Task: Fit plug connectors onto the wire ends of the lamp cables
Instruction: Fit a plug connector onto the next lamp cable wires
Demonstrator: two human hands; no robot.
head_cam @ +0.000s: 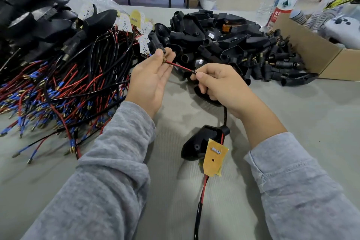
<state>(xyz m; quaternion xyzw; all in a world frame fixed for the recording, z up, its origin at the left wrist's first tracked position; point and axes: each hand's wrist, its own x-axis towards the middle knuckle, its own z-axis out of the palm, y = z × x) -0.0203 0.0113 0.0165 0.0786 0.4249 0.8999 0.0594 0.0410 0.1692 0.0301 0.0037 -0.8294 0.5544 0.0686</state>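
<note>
L hand [150, 78] pinches ribbed brass terminal [164, 59], red wire [181, 67].

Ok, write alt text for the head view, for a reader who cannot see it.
Two hands hold a red wire over a grey table: the left hand pinches its brass-tipped end beside a black plug connector, the right hand grips it further along. Piles of wired cables and black housings lie behind.

wire [180, 67] red | sleeves [109, 161] grey | lamp housing [198, 142] black | board [214, 159] yellow-tan | table [292, 107] grey
</note>
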